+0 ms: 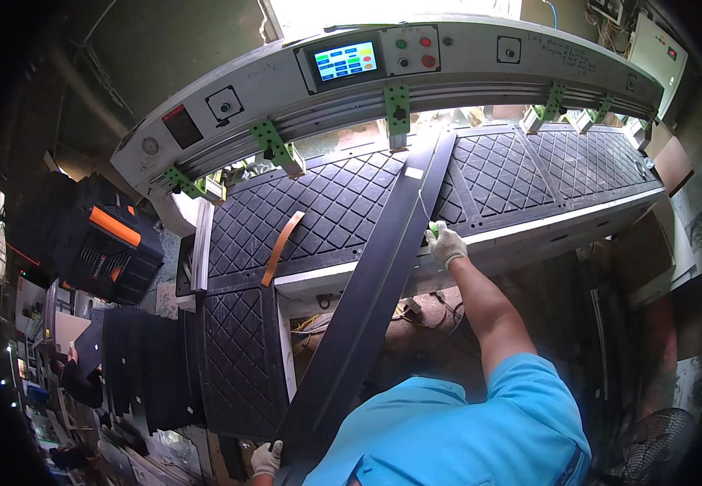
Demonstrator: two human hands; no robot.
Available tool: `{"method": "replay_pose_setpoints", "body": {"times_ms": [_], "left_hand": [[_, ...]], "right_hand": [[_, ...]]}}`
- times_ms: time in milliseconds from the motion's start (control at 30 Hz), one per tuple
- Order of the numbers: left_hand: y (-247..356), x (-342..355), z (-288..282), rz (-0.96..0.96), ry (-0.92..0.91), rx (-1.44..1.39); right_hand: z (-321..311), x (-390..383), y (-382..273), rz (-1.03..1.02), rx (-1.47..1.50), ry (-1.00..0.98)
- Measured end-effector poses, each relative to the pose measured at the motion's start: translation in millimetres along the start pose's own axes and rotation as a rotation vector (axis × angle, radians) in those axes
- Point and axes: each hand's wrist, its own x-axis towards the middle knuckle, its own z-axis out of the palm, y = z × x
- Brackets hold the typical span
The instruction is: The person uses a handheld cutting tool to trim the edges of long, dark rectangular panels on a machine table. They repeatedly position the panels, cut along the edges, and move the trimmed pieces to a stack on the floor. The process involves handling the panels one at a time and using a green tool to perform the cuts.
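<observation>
A long dark panel (367,279) lies aslant, its far end on the black ribbed bed and its near end reaching back beside my body. My left hand (266,458), in a pale work glove, grips the panel's left edge near that end. Gloved as well, my right hand (446,245) is closed round a small green object (433,230) just off the panel's right edge. A thin pale line (422,202) runs up from it toward a small white label (413,172) on the panel. Most of the green object is hidden by the fingers.
Across the back spans a machine beam with a lit screen (343,62), buttons and green brackets (397,109). On the ribbed bed (318,202) lies a curved orange strip (283,248). Dark panels stand stacked at left, near a black and orange machine (116,247). Cables lie underneath.
</observation>
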Motion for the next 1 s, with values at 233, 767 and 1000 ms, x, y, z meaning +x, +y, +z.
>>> {"method": "replay_pose_setpoints", "body": {"times_ms": [233, 767, 1000], "left_hand": [[-3, -40, -34, -0.063, -0.190, -0.101], [-3, -86, -40, -0.049, -0.039, -0.115], [1, -90, -39, -0.077, -0.047, -0.055]], "right_hand": [[-10, 44, -2, 0.053, -0.047, 0.016], [-16, 141, 7, 0.076, -0.064, 0.047], [-29, 167, 15, 0.084, -0.062, 0.059]]}}
